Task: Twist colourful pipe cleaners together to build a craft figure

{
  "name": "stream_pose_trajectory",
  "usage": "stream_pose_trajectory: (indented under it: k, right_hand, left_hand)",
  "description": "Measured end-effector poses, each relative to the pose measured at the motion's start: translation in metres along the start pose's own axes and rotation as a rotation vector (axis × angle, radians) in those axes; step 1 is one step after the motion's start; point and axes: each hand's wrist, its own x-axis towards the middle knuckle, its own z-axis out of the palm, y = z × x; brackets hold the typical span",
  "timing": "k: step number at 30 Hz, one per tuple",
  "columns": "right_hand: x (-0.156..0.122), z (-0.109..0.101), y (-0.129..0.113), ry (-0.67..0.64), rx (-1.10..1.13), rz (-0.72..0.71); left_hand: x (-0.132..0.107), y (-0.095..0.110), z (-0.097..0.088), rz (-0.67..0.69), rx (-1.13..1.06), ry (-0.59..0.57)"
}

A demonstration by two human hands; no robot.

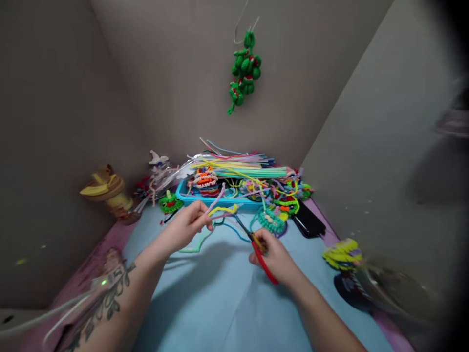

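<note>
My left hand is closed in a pinch on a bundle of pipe cleaners, yellow and pink ones sticking out to the right. My right hand grips red-handled pliers whose dark tip points up-left toward the yellow pipe cleaner. Both hands hover over a light blue sheet on the table. Loose green and blue pipe cleaners lie under the left hand.
A blue tray full of pipe cleaners and small fuzzy figures stands at the back. A teal ring piece and a black phone lie right of it. A yellow-capped jar stands left. A green figure hangs on the wall.
</note>
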Motion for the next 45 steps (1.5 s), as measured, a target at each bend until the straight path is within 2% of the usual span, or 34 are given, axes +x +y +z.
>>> stream_pose_trajectory:
  k: [3, 7, 13, 17, 21, 31, 35, 38, 41, 43, 45]
  right_hand:
    - [-0.001, 0.012, 0.003, -0.019, -0.043, 0.015]
    - [-0.003, 0.02, 0.005, -0.062, -0.083, -0.072]
    - [-0.003, 0.022, 0.012, -0.117, -0.138, -0.136]
    - [-0.001, 0.026, 0.021, -0.131, -0.111, -0.167]
    - [-0.001, 0.032, 0.024, -0.083, -0.118, -0.201]
    - [0.002, 0.036, 0.004, -0.063, -0.061, 0.035]
    - [0.005, 0.037, 0.0, -0.105, -0.038, 0.173]
    - [0.009, 0.037, 0.002, -0.064, -0.023, 0.242]
    - [0.013, 0.031, 0.009, 0.029, -0.017, 0.226]
    - [0.016, 0.021, 0.017, 0.118, -0.092, 0.17]
    - [0.019, 0.007, 0.024, 0.216, -0.292, 0.146]
  left_hand:
    - [0.013, 0.002, 0.013, 0.002, -0.12, -0.026]
    - [0.022, 0.009, 0.028, -0.025, -0.231, -0.094]
    - [0.025, 0.001, 0.045, -0.049, -0.127, -0.244]
    - [0.027, -0.011, 0.047, -0.053, -0.065, -0.258]
    - [0.031, -0.016, 0.045, -0.071, -0.047, -0.258]
    - [0.04, -0.028, 0.038, -0.074, -0.059, -0.314]
    - [0.043, -0.034, 0.037, -0.08, -0.06, -0.327]
    - [0.045, -0.035, 0.036, -0.082, -0.038, -0.31]
    - [0.042, -0.025, 0.027, -0.076, -0.045, -0.247]
    - [0.036, -0.012, 0.015, -0.06, -0.124, -0.156]
    - [0.03, 0.003, -0.002, -0.009, -0.34, 0.002]
